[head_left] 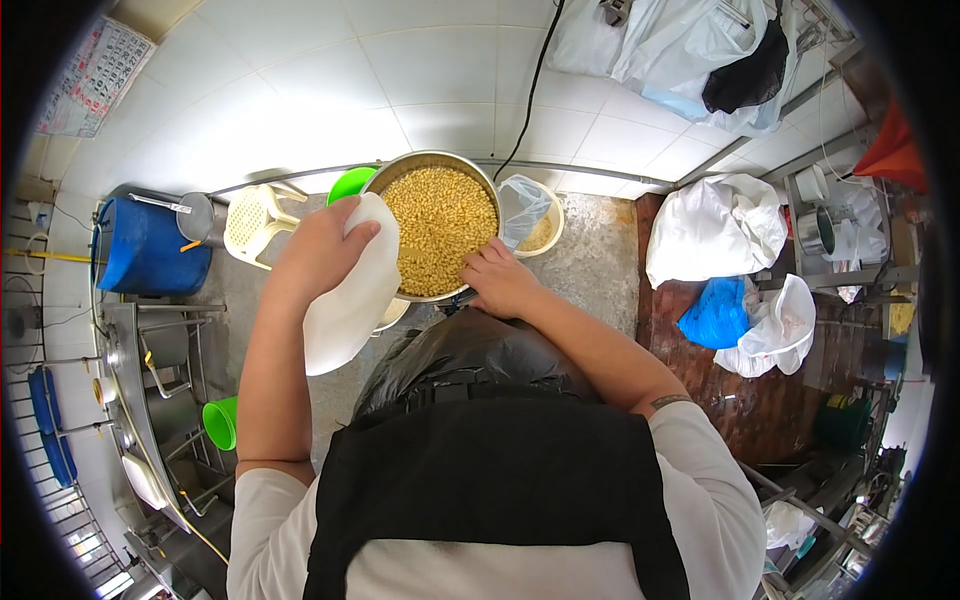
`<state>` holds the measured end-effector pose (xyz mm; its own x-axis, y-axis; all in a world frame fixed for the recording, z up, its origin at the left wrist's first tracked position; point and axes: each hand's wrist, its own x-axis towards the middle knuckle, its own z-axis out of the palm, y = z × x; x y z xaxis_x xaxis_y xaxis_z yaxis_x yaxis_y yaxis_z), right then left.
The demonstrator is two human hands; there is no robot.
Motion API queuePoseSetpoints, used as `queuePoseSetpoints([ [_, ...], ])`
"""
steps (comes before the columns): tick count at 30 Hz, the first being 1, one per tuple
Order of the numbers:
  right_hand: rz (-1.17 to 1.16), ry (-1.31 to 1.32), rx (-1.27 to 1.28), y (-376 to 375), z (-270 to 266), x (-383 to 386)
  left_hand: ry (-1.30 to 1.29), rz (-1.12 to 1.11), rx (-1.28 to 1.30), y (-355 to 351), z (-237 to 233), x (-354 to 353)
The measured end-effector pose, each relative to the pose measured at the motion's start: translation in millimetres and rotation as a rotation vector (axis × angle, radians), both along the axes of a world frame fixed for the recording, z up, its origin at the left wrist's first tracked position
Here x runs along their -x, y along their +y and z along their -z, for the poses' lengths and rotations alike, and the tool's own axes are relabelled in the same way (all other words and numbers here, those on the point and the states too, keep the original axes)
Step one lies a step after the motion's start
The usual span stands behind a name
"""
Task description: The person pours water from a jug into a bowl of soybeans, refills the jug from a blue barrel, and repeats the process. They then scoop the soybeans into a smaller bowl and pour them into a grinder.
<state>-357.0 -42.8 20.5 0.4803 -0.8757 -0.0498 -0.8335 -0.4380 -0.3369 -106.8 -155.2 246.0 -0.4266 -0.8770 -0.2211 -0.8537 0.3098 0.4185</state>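
Pale golden, bean-like grains (435, 220) in a round, silvery metal pot (430, 160), between the fingers of the left hand (318, 240) and the fingers of the right hand (503, 282), filling most of the visible interior. On the left, grasping a smooth, white, curved piece (350, 310), apparently plastic, near its upper end, with the thumb on the side toward the pot. Slanting down from the left fingers toward the body and overlapping the pot's left rim in view; cannot tell whether touching it. On the right, gripping the pot's near-right rim, close beside the grains. Toward the body from the right fingers, dark, crinkled plastic sheeting (470, 355). Just beyond the right fingers, a round, cream-coloured tub (555, 215) with a clear plastic bag (520, 210) at its left side. Beyond the left fingers, partly hidden behind the pot, a bright green, rounded container (350, 183). Farther out from the left fingers, a cream plastic stool (250, 222), then a large blue barrel (150, 250). Well to the right of the right fingers, a bulging white sack (715, 230) and a crumpled blue bag (715, 312).
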Motion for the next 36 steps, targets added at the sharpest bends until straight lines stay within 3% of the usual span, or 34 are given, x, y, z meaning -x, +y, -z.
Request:
queuePoseSetpoints([
  [36, -0.003, -0.006, -0.018, -0.5, 0.8, 1.0, -0.026, 0.031, -0.017, -1.9, -7.6, 5.5],
])
